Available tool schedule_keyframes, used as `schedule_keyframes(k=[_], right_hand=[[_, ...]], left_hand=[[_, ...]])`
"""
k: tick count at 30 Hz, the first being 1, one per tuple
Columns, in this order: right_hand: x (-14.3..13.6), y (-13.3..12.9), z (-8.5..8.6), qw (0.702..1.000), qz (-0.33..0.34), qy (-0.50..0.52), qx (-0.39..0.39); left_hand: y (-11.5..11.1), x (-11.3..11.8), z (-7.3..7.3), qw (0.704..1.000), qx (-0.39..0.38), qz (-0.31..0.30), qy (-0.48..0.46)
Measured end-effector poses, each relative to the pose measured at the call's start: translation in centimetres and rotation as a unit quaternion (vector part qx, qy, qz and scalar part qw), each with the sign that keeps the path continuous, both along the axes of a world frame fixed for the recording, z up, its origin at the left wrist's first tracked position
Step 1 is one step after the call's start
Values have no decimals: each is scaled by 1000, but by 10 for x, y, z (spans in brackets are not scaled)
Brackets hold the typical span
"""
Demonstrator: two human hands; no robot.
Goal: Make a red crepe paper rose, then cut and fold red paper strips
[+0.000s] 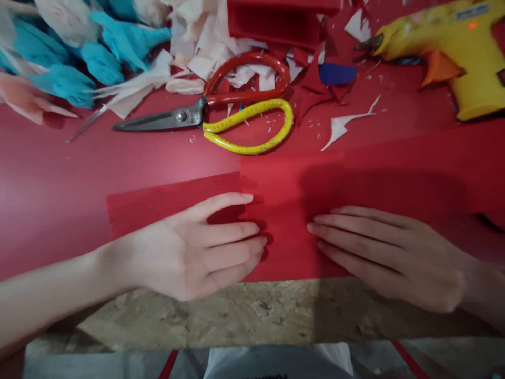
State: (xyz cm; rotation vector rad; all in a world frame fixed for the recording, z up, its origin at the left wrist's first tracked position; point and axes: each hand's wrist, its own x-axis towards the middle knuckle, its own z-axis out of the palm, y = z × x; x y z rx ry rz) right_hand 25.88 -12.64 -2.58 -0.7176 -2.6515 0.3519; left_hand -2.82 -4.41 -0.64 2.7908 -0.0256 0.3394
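A long strip of red paper or cloth (pixel 286 184) lies across the red table, with a brighter folded layer in its middle. My left hand (pixel 209 247) rests flat on the left side of that layer, fingers stretched out and slightly spread. Opposite it, my right hand (pixel 374 247) lies on the strip with its fingers extended and close together, the fingertips on the folded part. Neither hand grips anything. The strip's thin left end (pixel 173 197) shows beyond my left hand, and its right part runs past my right hand.
Scissors (pixel 181 116) with red and yellow handles lie above the strip. A yellow glue gun (pixel 445 47) is at the upper right. Blue wrapped pieces (pixel 126 39), paper scraps (pixel 201 66) and a red box-like object (pixel 276 23) fill the back. Bare board (pixel 276 310) forms the near edge.
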Motion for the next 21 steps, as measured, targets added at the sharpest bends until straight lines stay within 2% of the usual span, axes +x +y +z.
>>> schedule_keyframes(k=[5, 10, 13, 16, 21], right_hand=[[-7, 3, 2, 999, -15, 18, 29], [-16, 2, 5, 998, -54, -1, 41], [-24, 3, 10, 997, -68, -21, 39], [-31, 6, 13, 995, -84, -21, 46], [-36, 8, 13, 994, -98, -17, 46]], left_hand=[[-9, 9, 6, 998, 22, 51, 10], [-16, 27, 11, 990, 114, 83, 30], [-17, 34, 12, 985, 147, 79, 52], [-18, 35, 12, 981, 163, 86, 66], [-18, 30, 8, 968, 185, 144, 89]])
